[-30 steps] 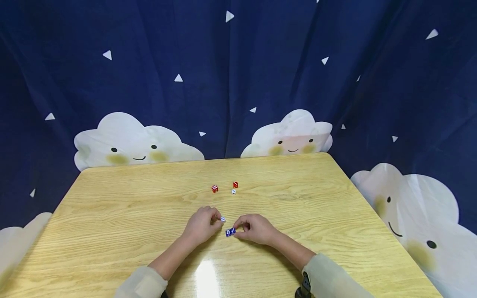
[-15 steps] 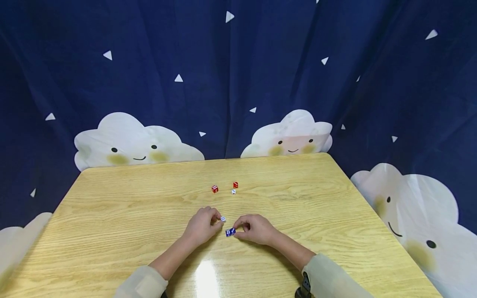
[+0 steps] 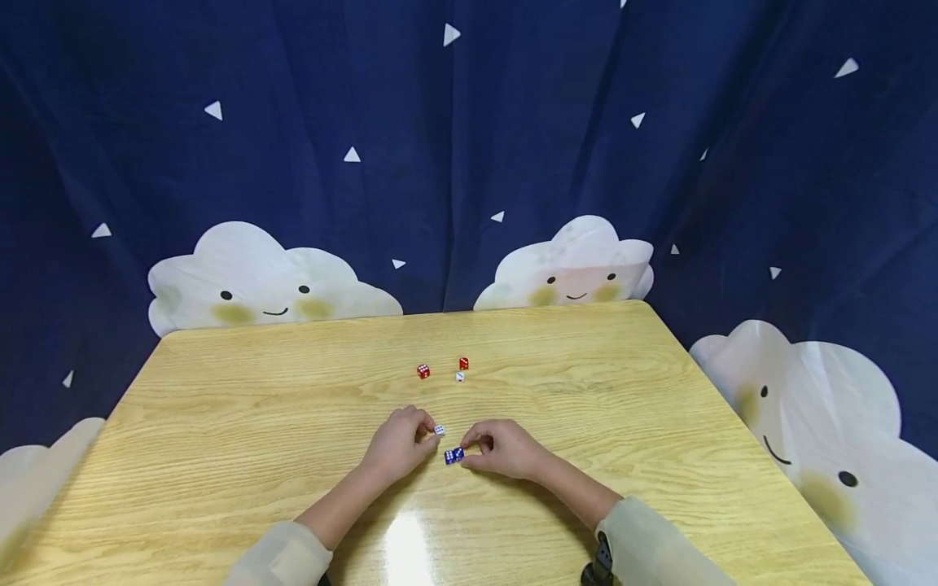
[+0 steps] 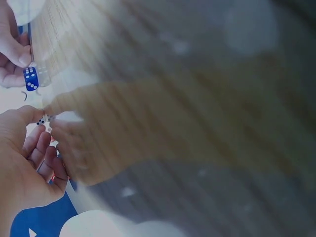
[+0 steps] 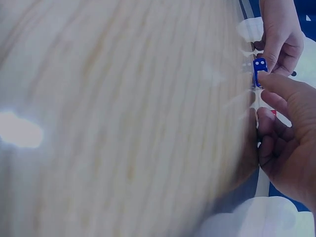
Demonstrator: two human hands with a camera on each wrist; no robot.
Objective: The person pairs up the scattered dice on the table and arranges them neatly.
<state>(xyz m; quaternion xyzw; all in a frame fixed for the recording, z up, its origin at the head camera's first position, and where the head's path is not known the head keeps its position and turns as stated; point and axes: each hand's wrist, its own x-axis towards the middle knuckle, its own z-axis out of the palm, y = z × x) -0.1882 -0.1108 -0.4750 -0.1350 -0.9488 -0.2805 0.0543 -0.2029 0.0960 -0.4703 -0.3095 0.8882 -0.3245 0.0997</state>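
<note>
Thumb and index finger of my left hand (image 3: pixel 398 443) pinch a white die (image 3: pixel 439 430) with blue pips, low at the tabletop. In the left wrist view this white die (image 4: pixel 41 120) shows between the two fingertips. Just to the right and nearer the body, my right hand (image 3: pixel 506 450) pinches a blue die (image 3: pixel 458 453) with white pips. A second blue die (image 3: pixel 449 457) sits right against its left side. Seen from the right wrist, the thumb covers part of the blue dice (image 5: pixel 259 64).
Farther back on the wooden table (image 3: pixel 256 391) lie a red die (image 3: pixel 422 371), another red die (image 3: pixel 463 363) and a white die (image 3: pixel 459 377) just in front of it. A dark blue curtain (image 3: pixel 410 163) with printed clouds hangs behind the table.
</note>
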